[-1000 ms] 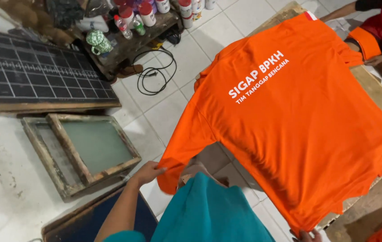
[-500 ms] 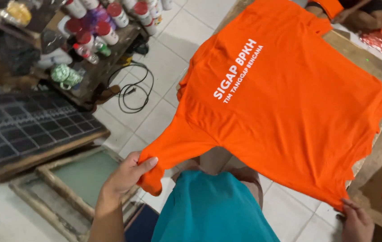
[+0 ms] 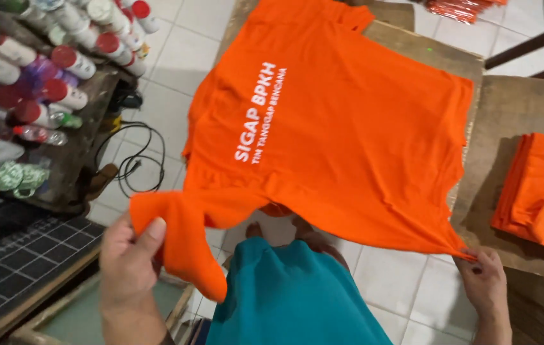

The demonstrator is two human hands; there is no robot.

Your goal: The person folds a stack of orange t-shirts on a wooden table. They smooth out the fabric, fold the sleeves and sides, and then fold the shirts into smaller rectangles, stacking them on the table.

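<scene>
An orange t-shirt (image 3: 348, 121) with white printed lettering hangs spread out above a wooden board (image 3: 431, 51), its far end resting on the board. My left hand (image 3: 128, 255) grips one near sleeve of the shirt, thumb on top. My right hand (image 3: 486, 281) pinches the other near corner of the shirt at the lower right. Below the shirt I see my teal top (image 3: 291, 294) and my feet on the white tiled floor.
A stack of folded orange shirts (image 3: 540, 191) lies on a wooden table (image 3: 508, 115) at right. On the left stands a cluttered shelf with several red-capped bottles (image 3: 61, 64), a black cable (image 3: 138, 160) on the floor, and a dark gridded frame (image 3: 10, 268) and a screen frame at lower left.
The view has swung to the right and nearer. The shirt has shifted further over the wooden board, both hands still holding its near corners; the folded shirt stack has come into view.
</scene>
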